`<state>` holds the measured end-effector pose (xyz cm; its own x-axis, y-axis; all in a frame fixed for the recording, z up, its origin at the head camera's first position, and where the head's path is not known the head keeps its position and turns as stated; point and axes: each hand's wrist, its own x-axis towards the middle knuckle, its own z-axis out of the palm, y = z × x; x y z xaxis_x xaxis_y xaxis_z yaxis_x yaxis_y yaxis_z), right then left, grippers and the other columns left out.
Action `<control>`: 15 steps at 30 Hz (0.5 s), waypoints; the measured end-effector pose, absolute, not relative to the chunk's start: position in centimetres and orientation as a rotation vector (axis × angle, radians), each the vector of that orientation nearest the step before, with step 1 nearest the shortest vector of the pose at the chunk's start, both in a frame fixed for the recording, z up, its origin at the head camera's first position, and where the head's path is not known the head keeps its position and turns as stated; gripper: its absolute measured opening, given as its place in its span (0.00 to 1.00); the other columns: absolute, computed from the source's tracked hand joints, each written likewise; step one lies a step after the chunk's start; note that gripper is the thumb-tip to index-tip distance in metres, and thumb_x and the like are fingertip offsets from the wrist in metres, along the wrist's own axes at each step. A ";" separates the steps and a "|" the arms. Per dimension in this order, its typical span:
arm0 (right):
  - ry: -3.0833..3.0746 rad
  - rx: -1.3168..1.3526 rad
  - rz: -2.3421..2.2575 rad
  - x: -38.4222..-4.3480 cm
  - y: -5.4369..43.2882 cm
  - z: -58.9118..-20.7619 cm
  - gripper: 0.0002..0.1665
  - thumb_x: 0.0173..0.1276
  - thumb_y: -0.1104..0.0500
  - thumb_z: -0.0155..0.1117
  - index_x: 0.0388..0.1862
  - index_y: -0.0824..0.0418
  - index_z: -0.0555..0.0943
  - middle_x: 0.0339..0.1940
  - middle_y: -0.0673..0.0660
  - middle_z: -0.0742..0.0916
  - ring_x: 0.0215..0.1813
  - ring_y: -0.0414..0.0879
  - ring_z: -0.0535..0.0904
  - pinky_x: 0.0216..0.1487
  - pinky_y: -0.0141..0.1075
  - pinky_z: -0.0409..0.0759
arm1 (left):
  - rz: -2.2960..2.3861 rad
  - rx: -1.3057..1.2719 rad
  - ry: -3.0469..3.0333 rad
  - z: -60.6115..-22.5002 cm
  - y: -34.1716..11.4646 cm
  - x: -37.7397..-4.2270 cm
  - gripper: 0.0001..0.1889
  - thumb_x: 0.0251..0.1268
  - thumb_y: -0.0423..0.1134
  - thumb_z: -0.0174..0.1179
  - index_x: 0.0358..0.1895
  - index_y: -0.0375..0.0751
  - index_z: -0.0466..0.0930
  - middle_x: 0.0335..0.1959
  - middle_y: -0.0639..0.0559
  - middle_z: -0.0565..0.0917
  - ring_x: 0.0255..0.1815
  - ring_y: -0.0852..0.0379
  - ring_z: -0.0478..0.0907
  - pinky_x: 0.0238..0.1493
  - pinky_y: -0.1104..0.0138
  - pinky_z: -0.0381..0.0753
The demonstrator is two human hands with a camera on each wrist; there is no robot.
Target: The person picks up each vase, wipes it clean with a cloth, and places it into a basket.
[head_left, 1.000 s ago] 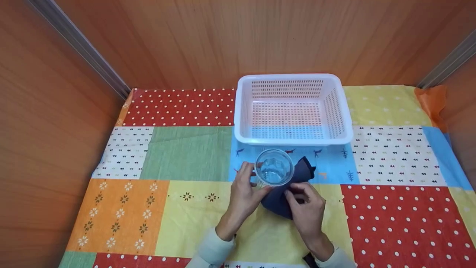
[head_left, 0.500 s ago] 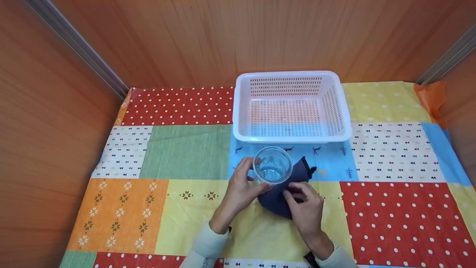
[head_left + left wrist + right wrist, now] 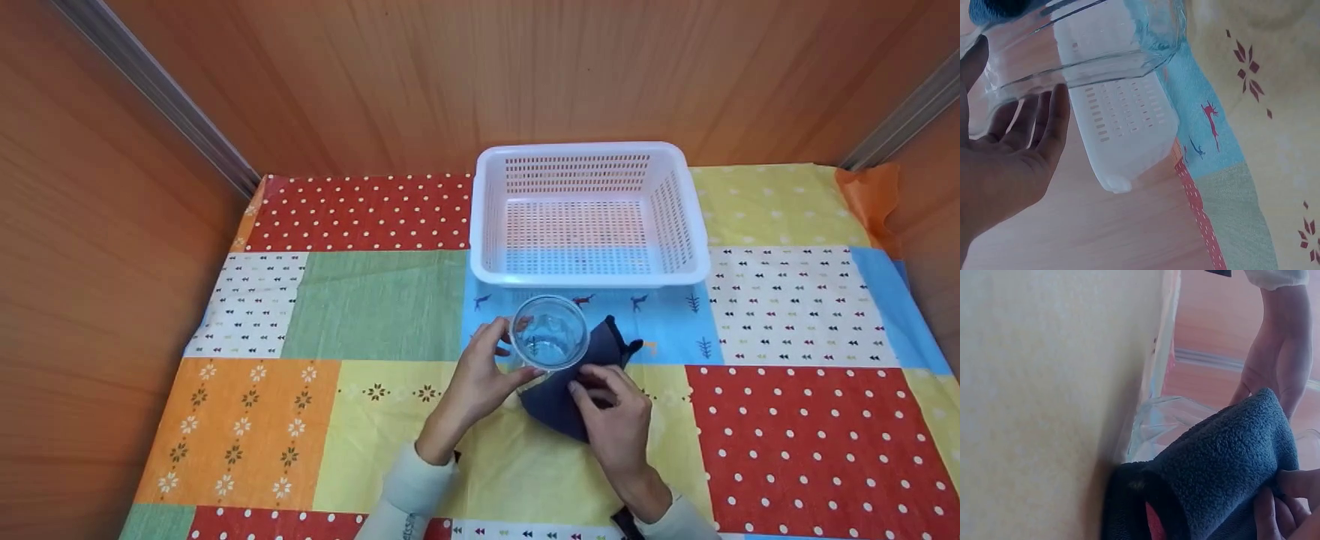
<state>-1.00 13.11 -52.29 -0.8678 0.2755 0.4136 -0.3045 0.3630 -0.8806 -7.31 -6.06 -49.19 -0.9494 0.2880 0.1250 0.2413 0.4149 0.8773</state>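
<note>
A clear drinking glass (image 3: pixel 550 334) stands in front of the basket, its round mouth facing the head camera. My left hand (image 3: pixel 480 379) grips it from the left, thumb on the near side and fingers behind. Against the glass's right side lies a dark blue cloth (image 3: pixel 556 409), fuzzy in the right wrist view, where its folded edge shows a bit of red. Thumb and fingers of my right hand (image 3: pixel 619 420) pinch this cloth. In the left wrist view the ribbed glass (image 3: pixel 1106 67) appears side-on, partly cut off.
A white perforated plastic basket (image 3: pixel 592 280) stands just behind the glass, near the wooden back wall (image 3: pixel 525 75). A patchwork-patterned cloth (image 3: pixel 382 307) covers the table. Wooden panels (image 3: pixel 97 262) close off the sides.
The glass and my left hand have shifted slightly left in the head view, the left wrist lowering a little. My right hand keeps its pinch on the cloth, whose far corner has moved slightly.
</note>
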 end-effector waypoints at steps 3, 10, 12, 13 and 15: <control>-2.116 0.022 1.522 -1.3 13.1 -52.3 0.16 0.55 0.77 0.79 0.42 0.66 0.90 0.36 0.58 0.90 0.39 0.40 0.87 0.42 0.22 0.85 | 1.653 0.484 2.637 -49.5 -5.7 -7.0 0.30 0.57 0.36 0.81 0.62 0.38 0.78 0.56 0.44 0.83 0.58 0.48 0.78 0.57 0.49 0.87; -2.091 0.049 1.508 -1.9 13.2 -52.2 0.15 0.56 0.77 0.79 0.41 0.66 0.90 0.36 0.58 0.90 0.39 0.41 0.86 0.42 0.21 0.85 | 1.718 0.464 2.696 -49.8 -5.2 -6.7 0.33 0.53 0.35 0.82 0.63 0.37 0.77 0.56 0.45 0.85 0.60 0.48 0.82 0.60 0.46 0.85; -2.092 0.051 1.510 -2.0 13.2 -52.0 0.15 0.56 0.77 0.79 0.41 0.66 0.90 0.36 0.58 0.90 0.39 0.40 0.86 0.43 0.21 0.85 | 1.712 0.476 2.720 -49.9 -5.2 -6.7 0.34 0.53 0.35 0.82 0.64 0.38 0.77 0.58 0.44 0.85 0.61 0.49 0.82 0.61 0.47 0.85; -2.097 0.049 1.513 -2.1 13.2 -51.9 0.15 0.56 0.77 0.80 0.41 0.66 0.90 0.36 0.57 0.90 0.39 0.40 0.86 0.43 0.21 0.85 | 1.715 0.482 2.721 -50.0 -5.2 -6.7 0.35 0.53 0.36 0.82 0.65 0.38 0.77 0.58 0.44 0.84 0.61 0.49 0.82 0.62 0.47 0.85; -2.110 0.044 1.516 -2.2 13.3 -51.8 0.15 0.56 0.77 0.79 0.41 0.66 0.90 0.36 0.57 0.90 0.39 0.40 0.86 0.43 0.21 0.85 | 1.722 0.500 2.708 -50.0 -5.2 -6.8 0.35 0.54 0.36 0.82 0.66 0.38 0.77 0.59 0.43 0.83 0.62 0.48 0.81 0.61 0.47 0.85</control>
<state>-2.17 13.31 -51.79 -0.8555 0.2762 0.4380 -0.3269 0.3678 -0.8705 -6.75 -5.20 -50.03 -0.9471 0.1995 0.2513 0.3122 0.3920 0.8654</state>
